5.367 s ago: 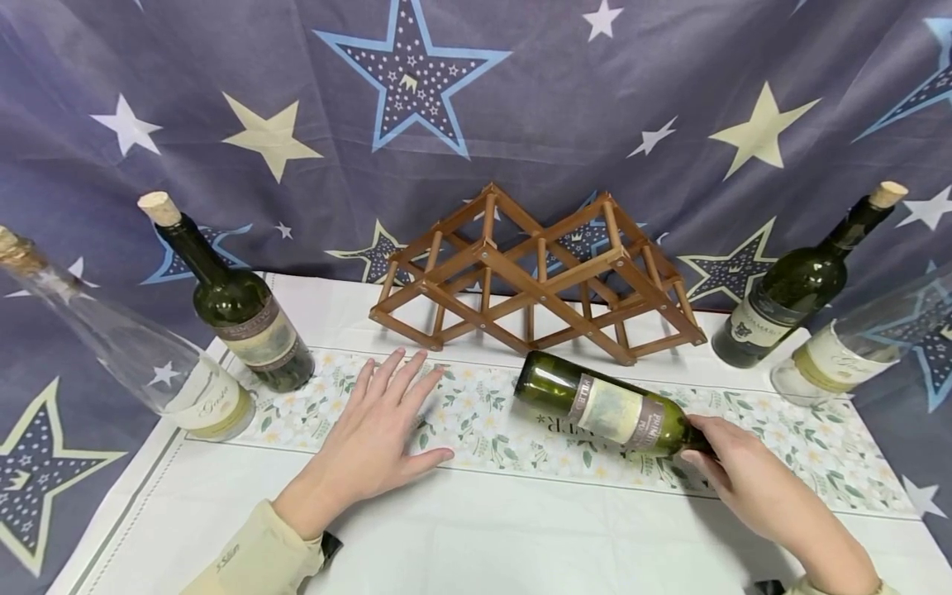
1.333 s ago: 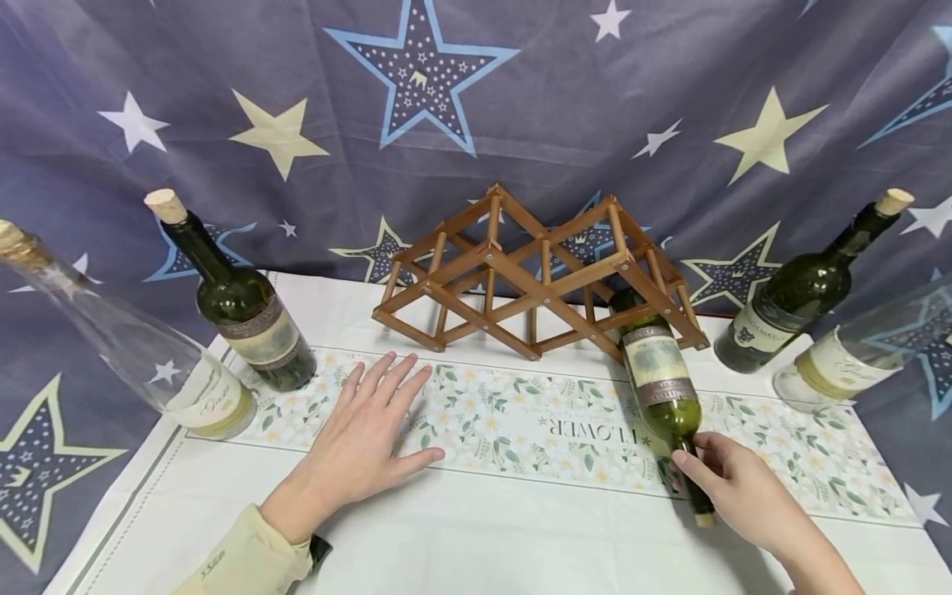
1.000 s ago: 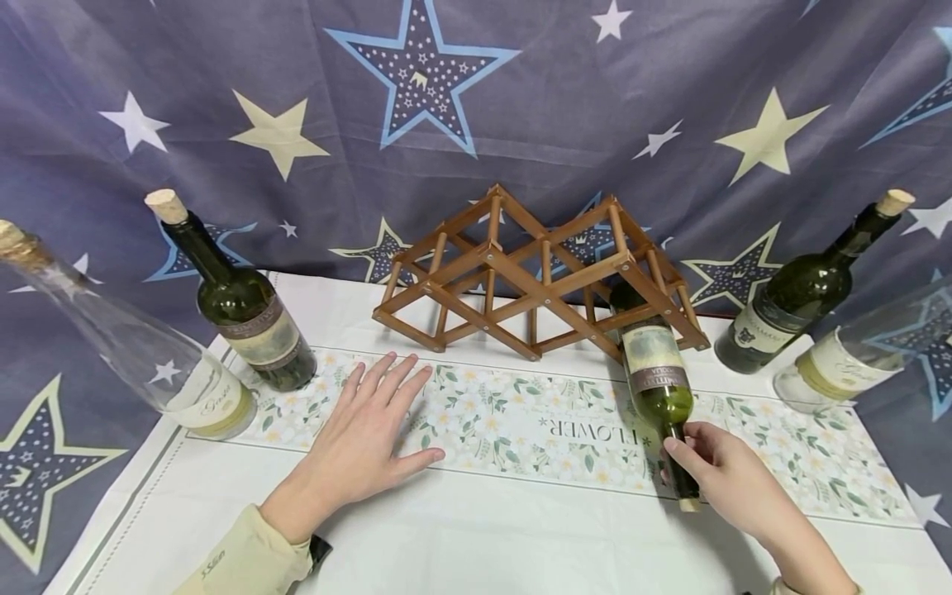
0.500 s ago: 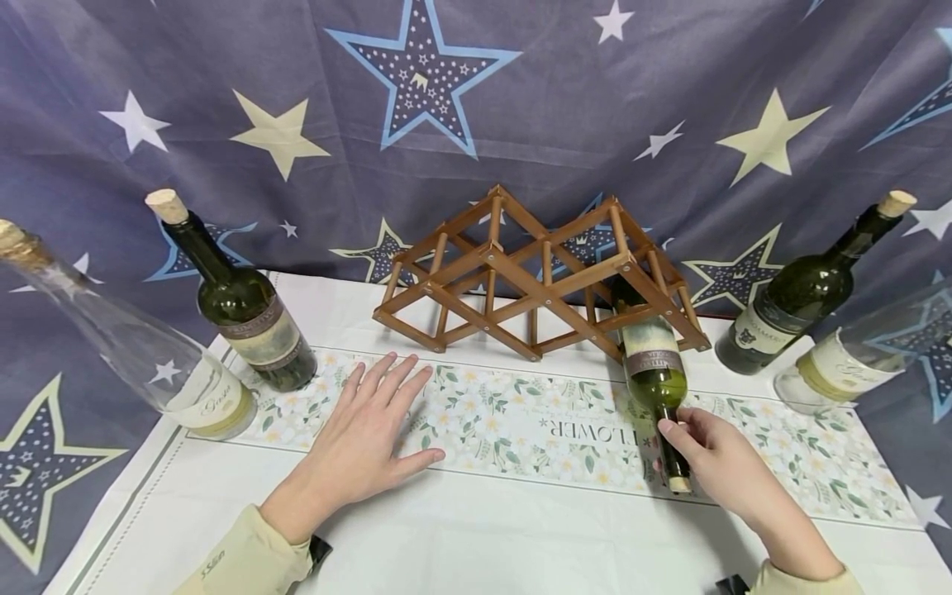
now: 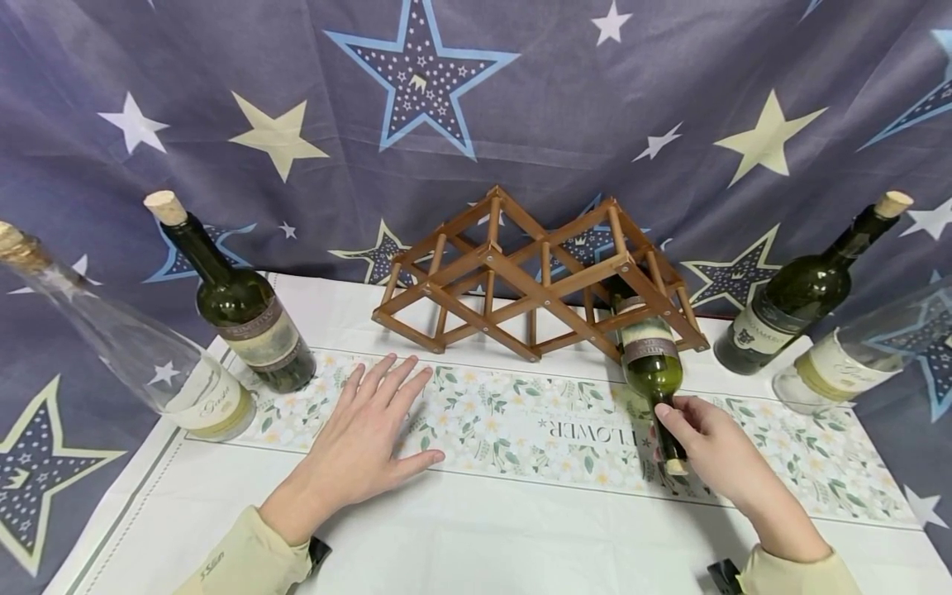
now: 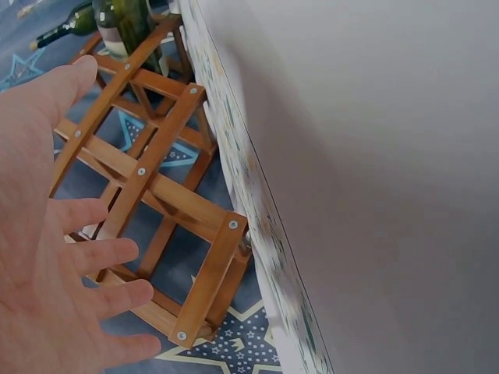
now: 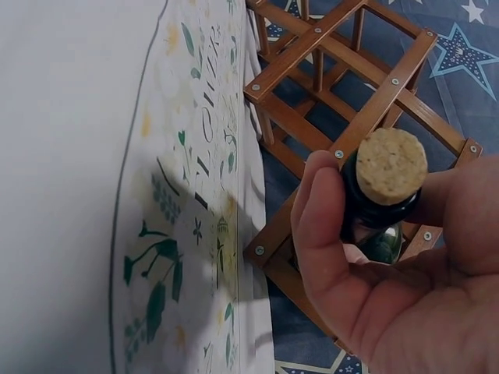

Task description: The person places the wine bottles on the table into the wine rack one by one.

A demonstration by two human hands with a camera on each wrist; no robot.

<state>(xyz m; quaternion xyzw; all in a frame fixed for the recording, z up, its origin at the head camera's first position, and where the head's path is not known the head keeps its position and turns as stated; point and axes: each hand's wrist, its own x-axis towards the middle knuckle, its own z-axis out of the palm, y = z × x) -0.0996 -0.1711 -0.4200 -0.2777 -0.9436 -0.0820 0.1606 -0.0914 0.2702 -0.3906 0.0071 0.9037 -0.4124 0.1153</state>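
Observation:
My right hand (image 5: 717,442) grips the neck of a green wine bottle (image 5: 654,372). The bottle lies with its base inside the right lower opening of a wooden wine rack (image 5: 546,302), its corked neck pointing toward me. In the right wrist view the cork (image 7: 391,166) shows just past my curled fingers (image 7: 321,226); the base is hidden behind the slats. My left hand (image 5: 357,438) rests on the flowered table runner with fingers spread, holding nothing. The left wrist view shows that hand's straight fingers (image 6: 117,300) in front of the rack.
On the left stand a corked green bottle (image 5: 256,322) and a tall clear bottle (image 5: 201,397). Another green bottle (image 5: 788,297) and a clear bottle (image 5: 840,364) stand to the right of the rack. Behind hangs a star-patterned curtain (image 5: 565,107).
The green bottle was lying across the runner in my right hand; it turned base-first toward the rack and slid deeper into the opening. My left hand has barely moved.

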